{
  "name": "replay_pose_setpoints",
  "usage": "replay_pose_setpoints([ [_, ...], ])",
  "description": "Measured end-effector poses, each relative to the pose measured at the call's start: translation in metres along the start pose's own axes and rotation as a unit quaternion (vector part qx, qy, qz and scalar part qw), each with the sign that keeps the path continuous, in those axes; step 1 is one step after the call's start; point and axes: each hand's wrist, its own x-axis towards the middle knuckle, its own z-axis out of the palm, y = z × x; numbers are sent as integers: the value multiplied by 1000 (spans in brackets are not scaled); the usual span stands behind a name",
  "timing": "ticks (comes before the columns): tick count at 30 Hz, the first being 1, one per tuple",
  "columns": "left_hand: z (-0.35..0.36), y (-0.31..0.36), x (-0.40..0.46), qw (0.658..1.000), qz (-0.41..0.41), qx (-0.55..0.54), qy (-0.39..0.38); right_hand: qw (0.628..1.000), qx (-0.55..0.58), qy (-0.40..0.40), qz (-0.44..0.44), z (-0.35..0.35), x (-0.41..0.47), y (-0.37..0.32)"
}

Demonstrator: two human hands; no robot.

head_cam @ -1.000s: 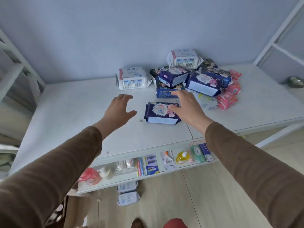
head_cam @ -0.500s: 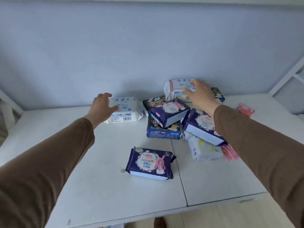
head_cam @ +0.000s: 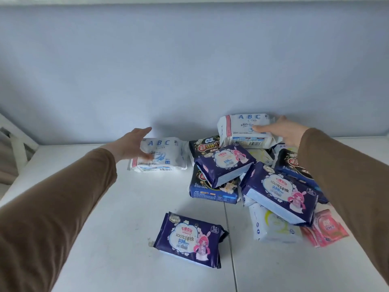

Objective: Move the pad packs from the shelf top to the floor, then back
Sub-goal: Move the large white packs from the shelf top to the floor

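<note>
Since half a second ago both our hands have settled onto the white ABC packs. Our left hand (head_cam: 134, 146) spreads wide fingers over the left white pack (head_cam: 162, 154), mid-frame; our right hand (head_cam: 282, 131) clasps the upper white pack (head_cam: 242, 129) atop the heap (head_cam: 252, 180) at centre right. We judge them light, soft, slippery film; grip across the short sides. White shelf top (head_cam: 105, 218), pale blue wall (head_cam: 189, 70) behind.

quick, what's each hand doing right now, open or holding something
Left hand: open, spread around the left end of the left ABC pack, not yet gripping it.
Right hand: grips the right ABC pack on top of the pile.
</note>
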Motion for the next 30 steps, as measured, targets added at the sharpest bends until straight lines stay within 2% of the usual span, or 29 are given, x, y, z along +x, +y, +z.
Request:
replay_pose_setpoints([
  [3,-1,8,-8,990,4,137,-28,997,-6,-70,-14,-2,-2,8],
  [9,5,17,-25,949,8,314,0,994,29,-68,-74,2,-14,33],
  [13,11,13,-29,974,6,220,-51,994,46,-66,-68,13,-21,35],
  [16,15,10,-36,978,17,201,-49,996,51,-47,-56,22,-24,22],
  [22,22,6,-42,988,7,149,-38,992,91,-88,7,31,-7,-1],
  [26,24,5,-43,991,5,130,-22,980,105,-166,36,40,-7,-17],
  [30,26,4,-42,993,3,120,-13,986,99,-136,-15,52,-6,-14],
])
